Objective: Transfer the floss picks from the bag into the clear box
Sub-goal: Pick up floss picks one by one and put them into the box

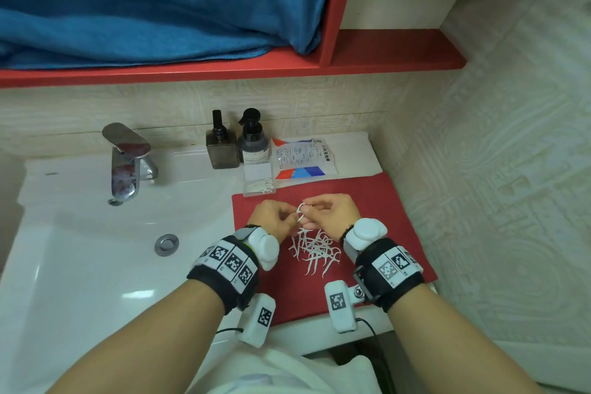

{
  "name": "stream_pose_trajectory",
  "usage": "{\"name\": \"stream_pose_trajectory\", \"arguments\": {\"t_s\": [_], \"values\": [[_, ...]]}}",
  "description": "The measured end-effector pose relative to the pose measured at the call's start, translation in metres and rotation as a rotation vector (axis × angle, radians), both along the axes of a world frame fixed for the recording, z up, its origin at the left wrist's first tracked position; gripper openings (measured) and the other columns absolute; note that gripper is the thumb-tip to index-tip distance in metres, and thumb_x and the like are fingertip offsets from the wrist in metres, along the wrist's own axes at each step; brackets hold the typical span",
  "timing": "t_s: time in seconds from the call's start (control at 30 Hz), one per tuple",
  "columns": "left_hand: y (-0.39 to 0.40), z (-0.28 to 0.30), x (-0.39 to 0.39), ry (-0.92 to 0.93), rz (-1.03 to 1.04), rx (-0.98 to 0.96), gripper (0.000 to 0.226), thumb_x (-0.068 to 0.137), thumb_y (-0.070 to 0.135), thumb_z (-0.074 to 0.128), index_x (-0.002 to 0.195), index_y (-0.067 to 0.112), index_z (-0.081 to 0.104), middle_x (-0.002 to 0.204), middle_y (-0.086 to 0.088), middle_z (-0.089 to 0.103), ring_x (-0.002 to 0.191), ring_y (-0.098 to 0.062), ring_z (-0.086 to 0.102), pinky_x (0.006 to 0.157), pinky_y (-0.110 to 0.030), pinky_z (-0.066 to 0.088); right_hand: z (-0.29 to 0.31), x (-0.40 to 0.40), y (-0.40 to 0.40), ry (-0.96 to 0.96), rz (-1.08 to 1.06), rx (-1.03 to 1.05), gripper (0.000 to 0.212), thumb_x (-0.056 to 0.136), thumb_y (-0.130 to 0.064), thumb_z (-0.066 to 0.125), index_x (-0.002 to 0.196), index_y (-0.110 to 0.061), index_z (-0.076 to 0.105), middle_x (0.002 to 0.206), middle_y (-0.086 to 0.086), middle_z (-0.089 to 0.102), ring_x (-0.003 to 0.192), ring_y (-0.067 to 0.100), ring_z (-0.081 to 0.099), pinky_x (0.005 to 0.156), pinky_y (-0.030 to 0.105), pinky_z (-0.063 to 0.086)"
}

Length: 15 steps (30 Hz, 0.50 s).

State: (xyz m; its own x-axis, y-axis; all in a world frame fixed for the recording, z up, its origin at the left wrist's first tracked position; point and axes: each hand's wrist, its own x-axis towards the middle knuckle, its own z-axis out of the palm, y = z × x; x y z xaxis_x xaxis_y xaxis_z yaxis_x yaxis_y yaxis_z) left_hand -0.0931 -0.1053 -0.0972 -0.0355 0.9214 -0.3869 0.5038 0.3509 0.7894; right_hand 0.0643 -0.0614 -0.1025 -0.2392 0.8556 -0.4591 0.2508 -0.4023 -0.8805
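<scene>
Left hand [274,215], right hand [331,213] pinching floss pick [300,213].

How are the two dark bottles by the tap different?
The left bottle is square and brownish with a slim black cap. The right bottle is round, taller, with a pump top and a pale label. Both stand upright, side by side, at the back of the counter.

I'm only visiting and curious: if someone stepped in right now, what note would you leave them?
Left hand and right hand: both pinch one floss pick above the red mat.
Loose floss picks: piled on the mat below the hands.
Clear box: open, beyond the hands, a few picks inside.
Bag: lying flat behind the mat.
Left: move the pile into the box.
</scene>
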Motion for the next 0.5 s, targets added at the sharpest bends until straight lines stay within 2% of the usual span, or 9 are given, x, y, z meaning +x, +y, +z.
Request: {"name": "stream_pose_trajectory", "arguments": {"t_s": [0.1,0.27,0.37,0.43,0.5], "values": [[0.003,-0.002,0.010,-0.017,-0.038,-0.001,0.016,0.092,0.024,0.058,0.092,0.021,0.074,0.067,0.001,0.072,0.062,-0.007,0.069,0.061,-0.023,0.053,0.001,0.013,-0.003,0.011,-0.031,-0.004,0.023,0.083,-0.001,0.074,0.105,0.002,0.069,0.084,0.019,0.073,0.072,0.028,0.075,0.070,0.034,0.062],[0.008,-0.007,0.031,-0.132,-0.175,0.000,0.017,0.091,0.020,0.059,0.086,0.021,0.075,0.069,-0.001,0.073,0.069,-0.020,0.071,0.074,-0.042,0.058,0.006,0.041,-0.007,-0.043,-0.126,0.037,0.024,0.076,-0.007,0.082,0.098,-0.005,0.071,0.075,0.011,0.073,0.065,0.028,0.074,0.065,0.032,0.062],[0.012,-0.006,0.040,-0.243,-0.169,-0.008,0.017,0.091,0.016,0.060,0.086,0.019,0.076,0.076,-0.008,0.074,0.077,-0.030,0.071,0.079,-0.050,0.056,0.010,0.052,-0.010,-0.042,-0.167,0.085,0.020,0.074,-0.006,0.083,0.091,-0.006,0.072,0.074,0.012,0.073,0.064,0.031,0.073,0.065,0.036,0.062],[0.015,-0.003,0.047,-0.284,-0.194,-0.006,0.017,0.090,0.014,0.061,0.086,0.020,0.077,0.079,-0.010,0.075,0.080,-0.031,0.072,0.080,-0.051,0.056,0.013,0.059,-0.011,-0.043,-0.217,0.124,0.019,0.072,-0.008,0.085,0.088,-0.010,0.074,0.077,0.012,0.074,0.065,0.032,0.073,0.067,0.039,0.062],[0.019,0.003,0.054,-0.295,-0.220,0.023,0.015,0.089,0.013,0.063,0.084,0.019,0.076,0.076,-0.010,0.074,0.075,-0.028,0.071,0.078,-0.051,0.057,0.017,0.065,-0.012,-0.038,-0.247,0.174,0.019,0.072,-0.009,0.085,0.089,-0.011,0.075,0.080,0.012,0.075,0.065,0.031,0.073,0.065,0.036,0.061]]}}
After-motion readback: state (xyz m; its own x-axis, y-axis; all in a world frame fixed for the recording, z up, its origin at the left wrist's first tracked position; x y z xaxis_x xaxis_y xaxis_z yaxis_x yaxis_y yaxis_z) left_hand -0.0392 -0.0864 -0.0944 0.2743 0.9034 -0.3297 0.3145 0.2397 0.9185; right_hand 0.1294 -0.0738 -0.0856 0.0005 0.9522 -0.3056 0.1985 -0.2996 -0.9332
